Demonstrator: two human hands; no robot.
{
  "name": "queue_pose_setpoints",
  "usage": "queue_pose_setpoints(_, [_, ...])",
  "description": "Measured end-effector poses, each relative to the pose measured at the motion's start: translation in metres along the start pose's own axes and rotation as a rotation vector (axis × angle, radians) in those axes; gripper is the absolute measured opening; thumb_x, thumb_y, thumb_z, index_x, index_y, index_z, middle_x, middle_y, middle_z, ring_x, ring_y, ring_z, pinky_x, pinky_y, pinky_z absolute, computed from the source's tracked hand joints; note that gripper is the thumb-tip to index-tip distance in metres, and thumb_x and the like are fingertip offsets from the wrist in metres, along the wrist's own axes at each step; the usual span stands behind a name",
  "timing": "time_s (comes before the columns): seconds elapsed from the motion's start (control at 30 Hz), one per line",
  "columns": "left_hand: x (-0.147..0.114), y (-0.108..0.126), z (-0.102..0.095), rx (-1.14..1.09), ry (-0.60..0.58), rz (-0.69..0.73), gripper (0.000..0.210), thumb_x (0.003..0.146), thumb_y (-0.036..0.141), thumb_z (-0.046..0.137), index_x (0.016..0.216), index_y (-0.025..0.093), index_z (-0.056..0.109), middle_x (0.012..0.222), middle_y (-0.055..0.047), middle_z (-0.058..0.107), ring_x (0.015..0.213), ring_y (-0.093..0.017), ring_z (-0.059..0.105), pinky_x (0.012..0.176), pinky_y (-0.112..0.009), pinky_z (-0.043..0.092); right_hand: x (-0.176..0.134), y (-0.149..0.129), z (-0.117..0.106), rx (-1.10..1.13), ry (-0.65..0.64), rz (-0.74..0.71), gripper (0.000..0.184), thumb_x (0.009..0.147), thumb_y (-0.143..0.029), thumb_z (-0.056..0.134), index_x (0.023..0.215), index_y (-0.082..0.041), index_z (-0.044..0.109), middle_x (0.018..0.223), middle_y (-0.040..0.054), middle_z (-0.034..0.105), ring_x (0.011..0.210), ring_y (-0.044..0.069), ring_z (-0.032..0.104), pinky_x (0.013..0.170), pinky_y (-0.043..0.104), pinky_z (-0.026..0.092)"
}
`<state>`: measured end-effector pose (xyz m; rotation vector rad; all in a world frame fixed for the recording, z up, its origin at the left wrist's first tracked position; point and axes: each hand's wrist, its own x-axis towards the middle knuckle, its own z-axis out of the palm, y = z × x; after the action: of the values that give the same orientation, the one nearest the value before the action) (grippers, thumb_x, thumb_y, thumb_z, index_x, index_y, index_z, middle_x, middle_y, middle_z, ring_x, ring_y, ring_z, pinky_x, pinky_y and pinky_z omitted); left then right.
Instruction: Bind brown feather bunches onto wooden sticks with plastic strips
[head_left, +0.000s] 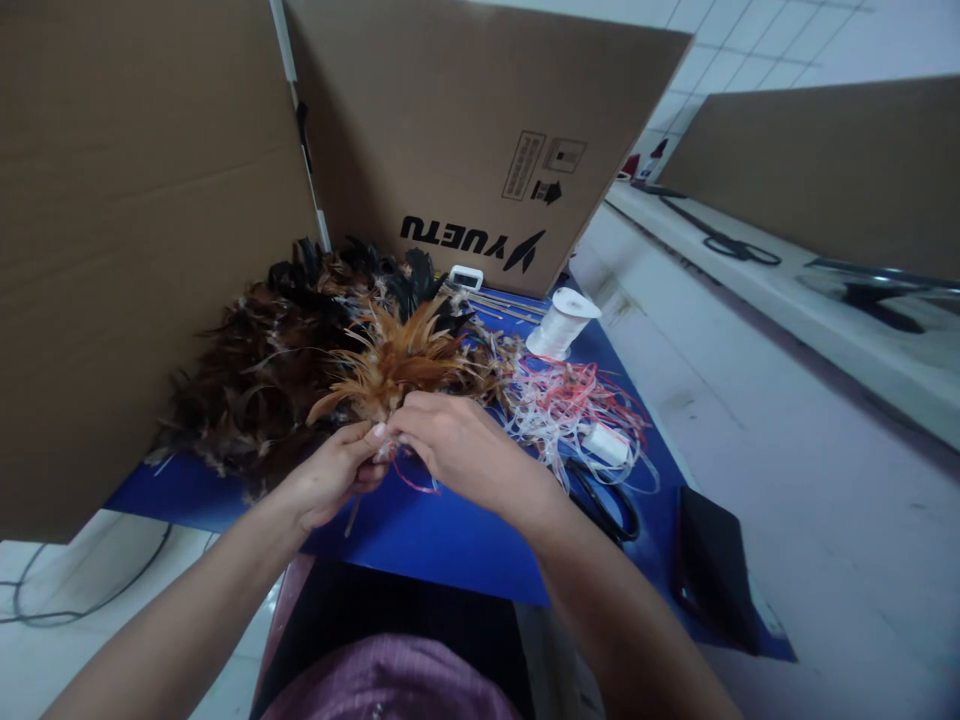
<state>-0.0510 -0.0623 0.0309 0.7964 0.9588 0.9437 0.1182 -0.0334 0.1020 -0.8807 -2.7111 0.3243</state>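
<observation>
A bunch of orange-brown feathers (401,355) stands fanned out just beyond my hands. My left hand (341,472) is closed, with thumb and fingers pinching the base of the bunch. Right beside it, my right hand (461,440) is also closed, its fingertips meeting my left thumb at the same base. The exact grip of the right fingers is partly hidden by the hand itself. A thin red string (414,487) trails from under the fingers in a loop. Behind and to the left lies a large heap of dark brown and black feathers (259,400).
Cardboard panels (450,110) wall the blue table (457,560) at the left and back. On the right are a white spool (562,322), tangled red and clear strips (562,395), black-handled scissors (611,505) and a dark flat object (712,565). A small white device (466,277) sits behind.
</observation>
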Motion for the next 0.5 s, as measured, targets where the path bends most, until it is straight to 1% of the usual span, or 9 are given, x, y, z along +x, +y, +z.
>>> queue_pose_setpoints(0.07, [0.000,0.000,0.002,0.001,-0.016,-0.007,0.034,0.077,0.040,0.067,0.067,0.016,0.045,0.057,0.007,0.035,0.044,-0.003,0.024,0.040,-0.018,0.012,0.002,0.003,0.003,-0.053,0.019,0.021,0.014,0.089,-0.013,0.052,0.088,-0.016,0.066,0.084,0.0041,0.061,0.077,0.014,0.056,0.066,0.026,0.038])
queue_pose_setpoints(0.2, [-0.001,-0.002,0.004,0.013,-0.026,-0.019,0.035,0.080,0.041,0.064,0.067,0.016,0.043,0.059,0.006,0.036,0.044,-0.003,0.024,0.041,-0.018,0.013,0.003,0.008,0.009,-0.052,0.046,0.025,0.015,0.090,-0.013,0.050,0.088,-0.016,0.065,0.084,0.0042,0.061,0.080,0.015,0.057,0.069,0.026,0.038])
queue_pose_setpoints(0.33, [0.000,-0.004,0.004,0.019,-0.048,-0.025,0.034,0.081,0.042,0.063,0.068,0.016,0.045,0.059,0.006,0.037,0.044,-0.003,0.024,0.041,-0.019,0.012,0.003,0.008,0.011,-0.048,0.048,0.045,0.015,0.090,-0.013,0.051,0.089,-0.017,0.065,0.086,0.0047,0.062,0.082,0.016,0.057,0.071,0.026,0.038])
queue_pose_setpoints(0.5, [0.000,-0.004,0.005,0.041,-0.030,-0.030,0.034,0.078,0.043,0.065,0.069,0.015,0.048,0.061,0.004,0.042,0.045,-0.003,0.026,0.041,-0.019,0.014,0.003,0.007,0.013,-0.052,0.047,0.070,0.015,0.090,-0.014,0.050,0.085,-0.016,0.064,0.084,0.0052,0.062,0.081,0.016,0.058,0.072,0.027,0.039])
